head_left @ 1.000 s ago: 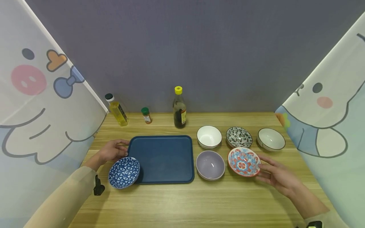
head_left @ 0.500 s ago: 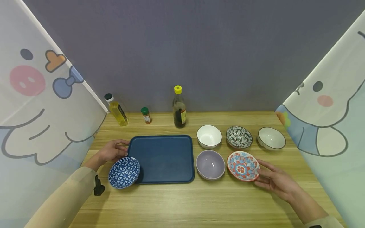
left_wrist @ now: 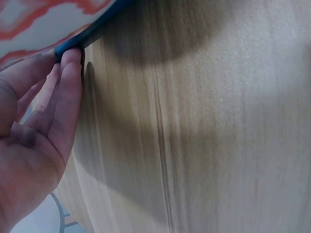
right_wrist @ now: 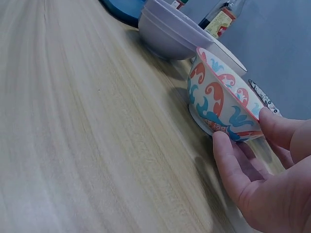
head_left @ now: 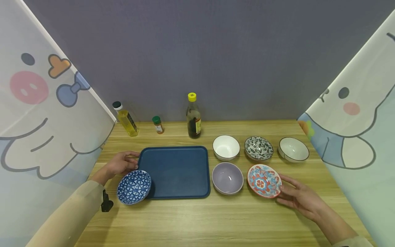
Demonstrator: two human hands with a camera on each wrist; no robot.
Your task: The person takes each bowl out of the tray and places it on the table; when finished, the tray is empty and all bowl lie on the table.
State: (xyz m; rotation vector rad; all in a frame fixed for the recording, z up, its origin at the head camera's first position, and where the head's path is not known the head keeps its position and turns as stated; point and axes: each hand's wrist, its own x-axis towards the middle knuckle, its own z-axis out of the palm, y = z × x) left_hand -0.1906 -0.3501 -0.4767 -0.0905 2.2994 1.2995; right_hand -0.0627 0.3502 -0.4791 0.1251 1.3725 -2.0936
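Note:
My right hand (head_left: 303, 198) grips a red-and-blue floral bowl (head_left: 264, 181) at the right. In the right wrist view its thumb is at the bowl's rim and the fingers touch the lower side. At the left, my left hand (head_left: 121, 163) pinches the left edge of a dark blue tray (head_left: 174, 173). A blue-and-white triangle-patterned bowl (head_left: 134, 187) overlaps the tray's near left corner, close to that hand. The left wrist view shows fingers (left_wrist: 70, 73) at the blue edge, beneath a white-and-red bowl side. A lilac bowl (head_left: 227, 178) stands between tray and floral bowl.
Behind these stand a white bowl (head_left: 226, 148), a black-and-white leaf-patterned bowl (head_left: 258, 148) and a pale bowl (head_left: 293, 150). Along the back are an oil bottle (head_left: 128, 123), a green-capped spice jar (head_left: 158, 125) and a yellow-capped dark sauce bottle (head_left: 194, 123). Printed cloth panels flank the table.
My right hand has brought the floral bowl slightly toward the near edge, away from the leaf-patterned bowl, and then a little to the right. My left hand, the tray and the other bowls look unmoved.

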